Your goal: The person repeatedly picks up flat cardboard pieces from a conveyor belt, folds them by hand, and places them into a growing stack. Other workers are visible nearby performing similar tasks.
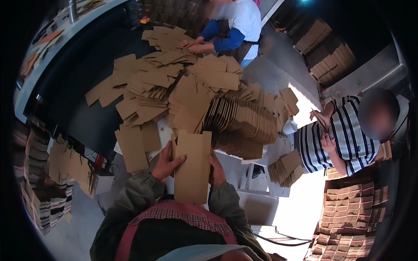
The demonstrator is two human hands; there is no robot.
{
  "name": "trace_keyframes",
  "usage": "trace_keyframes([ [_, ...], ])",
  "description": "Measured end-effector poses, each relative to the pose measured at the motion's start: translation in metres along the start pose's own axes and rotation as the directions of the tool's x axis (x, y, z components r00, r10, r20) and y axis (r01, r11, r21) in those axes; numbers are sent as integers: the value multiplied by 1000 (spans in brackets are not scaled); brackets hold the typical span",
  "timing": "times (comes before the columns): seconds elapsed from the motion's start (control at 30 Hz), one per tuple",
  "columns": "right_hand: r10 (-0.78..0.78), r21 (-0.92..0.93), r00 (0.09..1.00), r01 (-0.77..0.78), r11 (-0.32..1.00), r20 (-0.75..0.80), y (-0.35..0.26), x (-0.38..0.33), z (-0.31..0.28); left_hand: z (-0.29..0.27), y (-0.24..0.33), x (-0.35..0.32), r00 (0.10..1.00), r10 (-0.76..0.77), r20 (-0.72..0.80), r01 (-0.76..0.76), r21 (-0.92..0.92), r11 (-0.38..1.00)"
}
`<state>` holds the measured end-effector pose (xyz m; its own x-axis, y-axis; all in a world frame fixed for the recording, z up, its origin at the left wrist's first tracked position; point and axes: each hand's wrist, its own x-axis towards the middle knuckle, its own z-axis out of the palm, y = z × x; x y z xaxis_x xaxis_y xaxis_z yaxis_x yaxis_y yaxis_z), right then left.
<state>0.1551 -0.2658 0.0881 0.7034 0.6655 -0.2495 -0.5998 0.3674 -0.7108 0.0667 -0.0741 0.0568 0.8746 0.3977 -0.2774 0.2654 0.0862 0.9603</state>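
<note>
A flat brown cardboard piece [193, 169] stands upright in front of my chest, held between both hands. My left hand [167, 162] grips its left edge, thumb across the front face. At the opposite edge, my right hand [217, 169] is closed on the cardboard, its fingers partly hidden behind it. Another cardboard edge shows behind the piece near my left fingers, but how many sheets I hold cannot be told. Just beyond my hands lies a heap of cut cardboard blanks [152, 78], beside a tightly packed row of cardboard pieces [244, 119] on the right.
A dark conveyor belt [72, 102] runs along the left. Across the heap a co-worker in blue sleeves [230, 39] handles blanks; on the right, a person in a striped shirt [337, 130] holds cardboard. A white cup [289, 127] and bundled cardboard stacks [348, 209] are also on the right.
</note>
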Motion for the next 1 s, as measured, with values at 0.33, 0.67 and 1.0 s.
trace_keyframes([
  [0.33,-58,-452,980,139,881,188,-18,8,13,20,42,27,975,70,-211,-72,-1,997],
  [0.67,-260,-871,834,485,-76,487,-27,21,-11,5,25,10,983,-16,-183,-47,-337,940],
  [1.0,25,-725,823,486,488,568,11,52,30,-62,11,-21,985,-19,-173,-69,-489,870],
])
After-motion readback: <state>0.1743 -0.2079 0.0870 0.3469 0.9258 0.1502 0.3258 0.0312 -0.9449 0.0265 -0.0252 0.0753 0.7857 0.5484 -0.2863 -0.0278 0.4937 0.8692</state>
